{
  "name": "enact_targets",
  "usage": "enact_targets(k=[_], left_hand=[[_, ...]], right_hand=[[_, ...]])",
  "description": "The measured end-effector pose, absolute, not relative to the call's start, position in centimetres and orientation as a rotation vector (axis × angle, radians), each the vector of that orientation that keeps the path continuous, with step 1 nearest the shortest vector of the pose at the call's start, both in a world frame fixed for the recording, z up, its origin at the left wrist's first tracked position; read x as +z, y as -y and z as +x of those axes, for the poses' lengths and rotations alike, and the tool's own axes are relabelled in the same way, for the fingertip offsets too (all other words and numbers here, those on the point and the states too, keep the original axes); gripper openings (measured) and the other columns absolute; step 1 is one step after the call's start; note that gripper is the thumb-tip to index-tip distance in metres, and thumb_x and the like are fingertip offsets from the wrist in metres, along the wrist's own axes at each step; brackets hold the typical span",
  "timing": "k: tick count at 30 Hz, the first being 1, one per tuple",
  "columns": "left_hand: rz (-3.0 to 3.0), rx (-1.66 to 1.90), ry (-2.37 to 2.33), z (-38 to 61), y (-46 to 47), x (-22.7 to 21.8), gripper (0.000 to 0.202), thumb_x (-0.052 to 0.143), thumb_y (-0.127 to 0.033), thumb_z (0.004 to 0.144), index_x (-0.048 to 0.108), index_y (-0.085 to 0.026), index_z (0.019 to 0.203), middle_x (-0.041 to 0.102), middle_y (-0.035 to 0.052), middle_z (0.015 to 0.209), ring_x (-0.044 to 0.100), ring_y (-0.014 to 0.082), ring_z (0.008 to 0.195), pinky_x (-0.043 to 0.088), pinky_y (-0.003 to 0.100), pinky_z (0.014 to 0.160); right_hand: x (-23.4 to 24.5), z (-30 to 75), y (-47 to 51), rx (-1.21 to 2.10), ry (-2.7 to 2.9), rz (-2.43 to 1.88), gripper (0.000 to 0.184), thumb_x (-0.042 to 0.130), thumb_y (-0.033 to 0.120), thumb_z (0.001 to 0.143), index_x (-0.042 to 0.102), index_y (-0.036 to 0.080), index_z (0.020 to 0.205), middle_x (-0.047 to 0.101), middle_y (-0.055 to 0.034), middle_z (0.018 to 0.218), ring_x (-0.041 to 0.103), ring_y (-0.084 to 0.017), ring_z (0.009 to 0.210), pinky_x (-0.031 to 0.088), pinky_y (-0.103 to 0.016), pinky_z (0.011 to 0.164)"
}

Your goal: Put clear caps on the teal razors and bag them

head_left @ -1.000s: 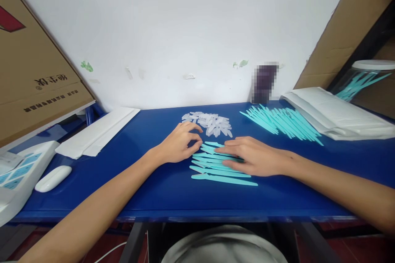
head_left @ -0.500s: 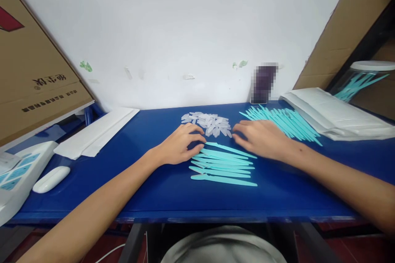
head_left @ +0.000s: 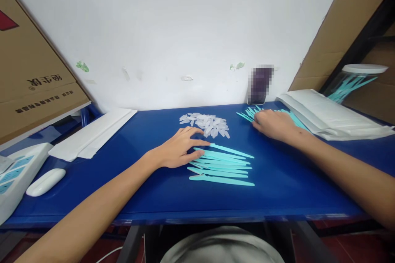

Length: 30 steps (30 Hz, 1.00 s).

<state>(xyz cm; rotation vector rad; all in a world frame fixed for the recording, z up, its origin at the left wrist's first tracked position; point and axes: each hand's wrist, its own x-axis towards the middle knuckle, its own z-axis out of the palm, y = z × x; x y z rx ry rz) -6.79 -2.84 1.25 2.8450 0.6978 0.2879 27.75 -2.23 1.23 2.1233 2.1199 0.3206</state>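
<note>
On the blue table, several turquoise eyebrow razors [head_left: 228,181] lie roughly side by side in a loose row. My left hand [head_left: 182,148] is at their left end, thumb and fingers spread apart, with fingertips on or just over the upper razors. Behind them is a heap of small translucent white blade caps [head_left: 210,124]. Over at the right, a larger pile of the same razors [head_left: 247,114] is partly covered by my right hand [head_left: 273,124]. Its fingers are curled down at the pile's near edge, and whatever they hold is hidden.
White padded envelopes [head_left: 333,115] are stacked at the right, beside a lidded clear jar [head_left: 352,84] with turquoise razors in it. A phone [head_left: 260,86] leans against the wall. At the left are flat white packaging [head_left: 92,135], a white computer mouse [head_left: 46,182] and a power strip [head_left: 27,172].
My right hand has moved right and back, from beside the caps to the razor pile, and its fingers have curled. My left hand has spread slightly, with its index finger stretched out.
</note>
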Motion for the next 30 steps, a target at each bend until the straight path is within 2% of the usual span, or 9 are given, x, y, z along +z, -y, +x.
enact_targets(k=[4,6,11,14,16,19,22,27,30], left_hand=[[2.864,0.31,-0.686,-6.8,2.9,1.4,0.042,0.04,-0.048,0.104,0.065,-0.031,0.134,0.051,0.0112,0.143,0.047,0.0324,0.131,0.038,0.053,0.107],[2.875,0.317,-0.683,-6.8,2.9,1.5,0.042,0.04,-0.047,0.105,0.067,-0.03,0.132,0.051,0.0111,0.143,0.047,0.0321,0.131,0.038,0.053,0.107],[2.873,0.347,-0.673,-6.9,2.9,1.6,0.042,0.04,-0.047,0.104,0.07,-0.027,0.127,0.054,0.0108,0.141,0.049,0.0325,0.13,0.04,0.053,0.106],[2.886,0.36,-0.669,-6.8,2.9,1.5,0.04,0.041,-0.046,0.104,0.069,-0.028,0.127,0.053,0.0108,0.142,0.048,0.032,0.13,0.041,0.053,0.106],[2.894,0.493,-0.663,-6.8,2.9,1.4,0.041,0.041,-0.044,0.104,0.062,-0.028,0.136,0.049,0.012,0.144,0.047,0.0305,0.132,0.041,0.051,0.108],[2.86,0.861,-0.653,-6.9,2.8,1.5,0.044,0.042,-0.037,0.104,0.049,-0.027,0.146,0.046,0.0132,0.144,0.047,0.0273,0.131,0.043,0.046,0.108],[2.839,1.065,-0.638,-7.1,2.7,1.7,0.042,0.043,-0.033,0.103,0.05,-0.026,0.143,0.047,0.0122,0.137,0.049,0.0263,0.127,0.044,0.044,0.106],[2.885,0.893,-0.663,-7.0,2.6,1.3,0.035,0.043,-0.035,0.103,0.057,-0.024,0.134,0.048,0.0126,0.136,0.049,0.0266,0.126,0.043,0.045,0.107],[2.889,0.724,-0.686,-6.8,2.6,1.1,0.042,0.041,-0.038,0.104,0.05,-0.022,0.142,0.049,0.0142,0.137,0.048,0.0272,0.128,0.042,0.045,0.109]], right_hand=[[1.5,27.6,2.4,0.291,-2.107,2.126,0.036,0.04,0.027,0.096,0.071,0.013,0.086,0.073,-0.0205,0.098,0.071,-0.033,0.087,0.043,-0.037,0.067],[1.5,27.6,2.5,0.262,-2.109,2.127,0.034,0.042,0.03,0.095,0.071,0.014,0.085,0.073,-0.0197,0.095,0.07,-0.033,0.085,0.041,-0.036,0.065],[1.4,27.8,2.4,0.242,-2.111,2.137,0.036,0.044,0.038,0.095,0.07,0.014,0.088,0.072,-0.0202,0.094,0.069,-0.033,0.083,0.038,-0.035,0.062],[1.7,27.1,2.9,0.3,-2.281,2.155,0.034,0.042,0.039,0.095,0.068,0.017,0.094,0.072,-0.0156,0.098,0.066,-0.029,0.083,0.035,-0.033,0.062],[2.0,26.1,3.8,0.269,-2.577,2.043,0.029,0.045,0.039,0.094,0.066,0.019,0.097,0.071,-0.0105,0.094,0.064,-0.024,0.078,0.034,-0.031,0.062],[2.2,24.0,5.4,0.077,-2.931,1.705,0.021,0.049,0.036,0.093,0.062,0.02,0.088,0.066,-0.0045,0.082,0.057,-0.018,0.068,0.034,-0.029,0.062],[1.9,22.3,6.5,-0.017,-3.026,1.503,0.019,0.049,0.033,0.094,0.058,0.02,0.084,0.063,-0.0026,0.079,0.052,-0.016,0.065,0.033,-0.029,0.062],[1.3,21.9,6.6,-0.216,-3.083,1.404,0.021,0.052,0.034,0.095,0.056,0.02,0.081,0.058,-0.0007,0.075,0.05,-0.014,0.064,0.033,-0.027,0.061],[1.5,22.2,6.2,-0.323,-3.102,1.423,0.026,0.05,0.039,0.096,0.057,0.02,0.079,0.054,0.0006,0.068,0.047,-0.014,0.06,0.032,-0.027,0.06]])
